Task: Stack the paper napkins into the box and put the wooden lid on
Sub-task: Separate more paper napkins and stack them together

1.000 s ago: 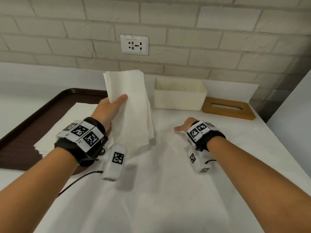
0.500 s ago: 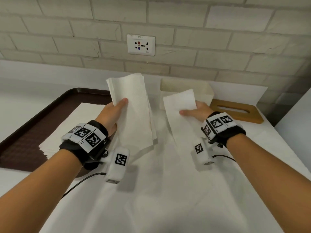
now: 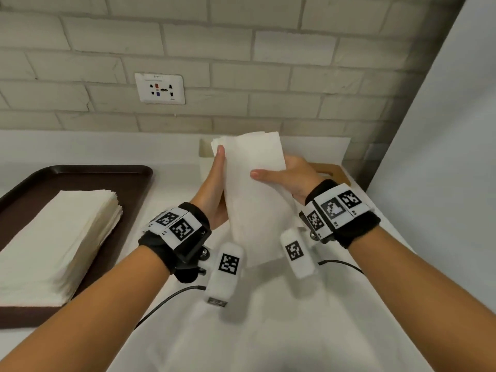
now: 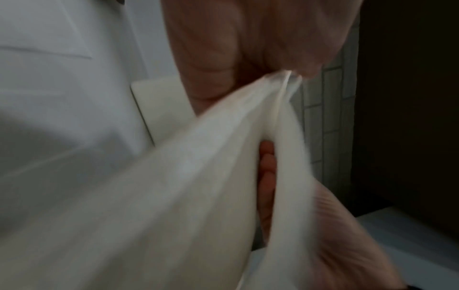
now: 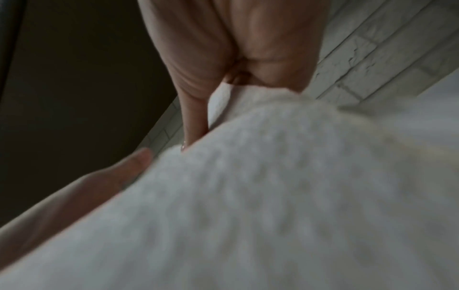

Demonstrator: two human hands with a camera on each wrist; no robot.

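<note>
Both hands hold one bundle of paper napkins (image 3: 255, 183) in the air above the middle of the counter (image 3: 268, 331), toward its rear edge. The left hand (image 3: 214, 189) grasps the bundle along its left side, thumb laid up the front face and fingers behind. The right hand (image 3: 290, 178) grasps the right side, thumb pressed across the front and fingers behind. In the left wrist view the sheets (image 4: 198, 176) hang in loose folds and are pinched between thumb and fingers; the picture is blurred. In the right wrist view the paper (image 5: 273, 186) fills most of the picture, with the thumb (image 5: 193, 109) against its edge.

The bundle stands roughly upright, its top edge level with the box (image 3: 204, 151). The box sits at the rear edge of the counter against the wall and is mostly hidden behind the napkins; only its left end shows. The wooden lid (image 3: 332, 170) lies flat on the counter just right of the box, near the rear right corner, partly covered by the right hand.

A brown tray (image 3: 128, 183) rests along the left edge of the counter. A further stack of napkins (image 3: 59, 237) lies flat on it. A wall socket (image 3: 160, 88) is mounted in the brick wall above the rear edge.
</note>
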